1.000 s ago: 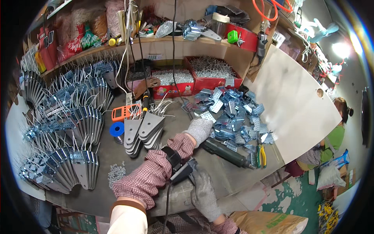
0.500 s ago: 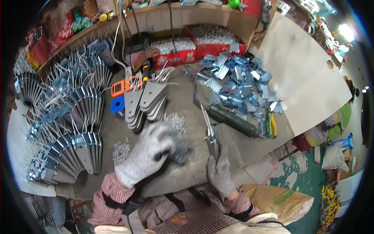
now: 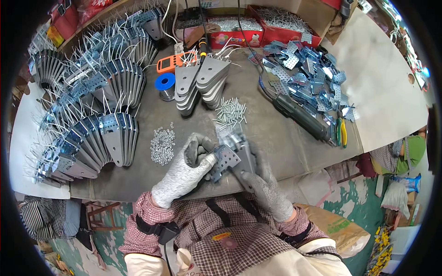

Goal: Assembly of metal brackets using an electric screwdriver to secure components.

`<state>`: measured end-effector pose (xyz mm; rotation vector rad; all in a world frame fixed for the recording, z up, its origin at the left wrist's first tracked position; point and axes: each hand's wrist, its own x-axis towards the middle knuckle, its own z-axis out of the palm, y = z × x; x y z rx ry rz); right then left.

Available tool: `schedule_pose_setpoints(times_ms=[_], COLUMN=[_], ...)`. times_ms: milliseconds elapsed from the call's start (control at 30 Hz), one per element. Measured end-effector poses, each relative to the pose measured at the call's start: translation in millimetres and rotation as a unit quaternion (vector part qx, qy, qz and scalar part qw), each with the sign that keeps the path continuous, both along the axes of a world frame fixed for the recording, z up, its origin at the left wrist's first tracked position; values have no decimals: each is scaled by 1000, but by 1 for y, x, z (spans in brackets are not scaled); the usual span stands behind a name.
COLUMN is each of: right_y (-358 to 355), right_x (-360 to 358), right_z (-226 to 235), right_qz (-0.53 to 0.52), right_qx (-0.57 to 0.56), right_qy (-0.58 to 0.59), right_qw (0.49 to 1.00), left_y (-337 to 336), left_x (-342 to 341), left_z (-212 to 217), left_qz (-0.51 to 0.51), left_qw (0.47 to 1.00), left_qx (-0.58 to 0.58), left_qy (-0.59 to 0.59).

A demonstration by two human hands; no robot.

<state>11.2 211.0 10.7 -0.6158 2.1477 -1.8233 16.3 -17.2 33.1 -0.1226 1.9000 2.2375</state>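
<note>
Both of my hands wear grey knit gloves and meet near the table's front edge. My left hand [image 3: 186, 172] pinches a small perforated metal bracket [image 3: 225, 158] by its left side. My right hand [image 3: 262, 186] grips a grey metal plate [image 3: 244, 154] pressed against that bracket from the right. Just beyond them lie a heap of screws [image 3: 230, 111] and a small pile of nuts [image 3: 162, 145] on the dark tabletop [image 3: 285, 147].
Fanned rows of assembled metal plates with white wires [image 3: 99, 119] fill the left side. A stack of grey plates [image 3: 200, 83], a blue solder spool [image 3: 165, 84] and an orange tool [image 3: 175, 61] sit at centre back. Loose brackets [image 3: 308, 78], a power screwdriver [image 3: 299, 115] and pliers [image 3: 340, 131] lie right.
My left hand has drawn back from the table's middle toward me and now holds a bracket. My right hand has come in against it with a plate. The view has tilted down.
</note>
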Motion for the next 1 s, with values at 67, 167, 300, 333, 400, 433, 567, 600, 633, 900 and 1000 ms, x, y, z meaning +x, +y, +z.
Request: schedule_pose_setpoints(times_ms=[67, 167, 300, 333, 400, 433, 567, 600, 633, 900, 1000], right_y=[-7, -20, -27, -24, -15, -17, -25, -25, -25, -22, -28], right_x=[1, 11, 11, 11, 10, 10, 10, 9, 10, 9, 13], right_z=[1, 18, 20, 17, 8, 9, 14, 14, 12, -1, -3], right_qz=[50, 63, 48, 59, 80, 75, 53, 49, 37, 69, 56], right_qx=[-68, -109, -137, -143, -157, -155, -127, -112, -120, -87, -94], right_qy=[-94, -115, -155, -184, -241, -227, -192, -187, -199, -149, -185], right_qw=[992, 985, 977, 971, 954, 959, 972, 975, 972, 983, 977], left_y=[1, -8, -16, -23, -28, -27, -19, -17, -16, -23, -12], left_x=[2, 6, 11, 10, 11, 13, 17, 15, 14, 15, 20], left_z=[15, 10, 11, 14, 12, 5, 4, 3, 14, -5, -17], left_qz=[-9, 23, 37, 20, 18, 32, 66, 61, 53, 52, 98], left_qw=[1000, 982, 941, 938, 946, 954, 965, 967, 943, 980, 921], left_qx=[0, -170, -297, -301, -271, -235, -181, -172, -268, -180, -324], left_qy=[20, 72, 161, 167, 179, 184, 176, 180, 191, 72, 193])
